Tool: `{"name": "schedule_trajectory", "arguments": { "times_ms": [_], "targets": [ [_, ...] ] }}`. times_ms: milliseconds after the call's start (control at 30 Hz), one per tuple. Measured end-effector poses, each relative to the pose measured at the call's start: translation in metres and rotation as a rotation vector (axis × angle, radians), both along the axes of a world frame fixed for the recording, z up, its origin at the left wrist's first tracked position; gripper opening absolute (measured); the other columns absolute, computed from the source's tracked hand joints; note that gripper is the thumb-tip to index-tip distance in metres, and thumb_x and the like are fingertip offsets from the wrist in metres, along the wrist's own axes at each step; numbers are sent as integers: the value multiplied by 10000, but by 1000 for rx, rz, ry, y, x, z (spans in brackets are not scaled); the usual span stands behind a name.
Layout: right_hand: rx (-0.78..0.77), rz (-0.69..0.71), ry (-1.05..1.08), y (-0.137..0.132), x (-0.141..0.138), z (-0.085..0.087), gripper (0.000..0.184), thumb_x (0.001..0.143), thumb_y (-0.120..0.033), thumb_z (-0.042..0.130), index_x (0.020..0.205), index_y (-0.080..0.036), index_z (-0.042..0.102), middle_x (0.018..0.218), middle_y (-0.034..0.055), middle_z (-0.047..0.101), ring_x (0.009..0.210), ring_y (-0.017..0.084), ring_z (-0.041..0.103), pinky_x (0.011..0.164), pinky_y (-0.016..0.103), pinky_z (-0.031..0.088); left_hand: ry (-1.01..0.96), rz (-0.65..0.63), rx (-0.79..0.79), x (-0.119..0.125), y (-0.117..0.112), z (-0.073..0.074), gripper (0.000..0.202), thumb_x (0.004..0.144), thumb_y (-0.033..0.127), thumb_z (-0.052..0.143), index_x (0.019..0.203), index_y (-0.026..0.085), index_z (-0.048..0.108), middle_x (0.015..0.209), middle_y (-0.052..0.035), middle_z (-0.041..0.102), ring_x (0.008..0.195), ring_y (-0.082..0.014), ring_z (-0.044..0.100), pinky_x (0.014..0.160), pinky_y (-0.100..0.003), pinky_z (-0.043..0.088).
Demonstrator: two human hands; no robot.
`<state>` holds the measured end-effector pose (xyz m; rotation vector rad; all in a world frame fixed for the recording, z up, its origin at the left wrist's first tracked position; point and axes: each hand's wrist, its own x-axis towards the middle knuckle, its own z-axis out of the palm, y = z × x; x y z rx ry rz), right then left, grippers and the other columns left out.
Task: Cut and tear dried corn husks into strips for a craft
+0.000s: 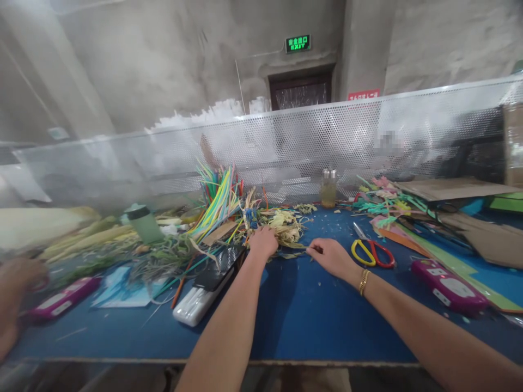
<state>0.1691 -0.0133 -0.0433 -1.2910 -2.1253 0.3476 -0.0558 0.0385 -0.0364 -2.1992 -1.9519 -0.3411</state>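
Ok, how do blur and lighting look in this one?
Head view: the far left is smeared, another person's hand included; the scissors and right hand look clearer. Head view: dull light, a dark shadow on the table beside the left arm, the exit sign glowing green.

We are in a craft workshop, judging by the bare wall point(171, 60), the green exit sign point(298, 44) over the doorway point(301, 95), the perforated metal screen point(318, 130) and the blue table point(310, 316) strewn with scissors point(372, 253), coloured strips point(218, 206), cardboard point(455, 189) and dried leaves point(289, 228).
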Motion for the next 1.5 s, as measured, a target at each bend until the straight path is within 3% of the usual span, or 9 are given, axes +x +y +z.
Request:
{"name": "schedule_trajectory", "arguments": {
  "times_ms": [400, 1500],
  "targets": [
    [-3, 11, -15, -2, -2, -1, 229, 861, -328, 504, 734, -187, 633, 666, 16, 649, 624, 144, 559, 589, 247, 333, -16, 14, -22, 2, -3, -1, 375, 875, 316, 412, 1188, 242, 604, 1324, -94, 539, 1251, -288, 422, 977, -464, 393],
    [14, 28, -61, -1, -3, -5, 219, 857, -321, 518, 740, -190, 650, 693, 21, 663, 647, 152, 571, 617, 256, 346, -10, 50, -13, 6, -4, -4, 383, 858, 284, 417, 1207, 265, 574, 1360, -90, 504, 1260, -317, 387, 966, -516, 391]
  ]
}}
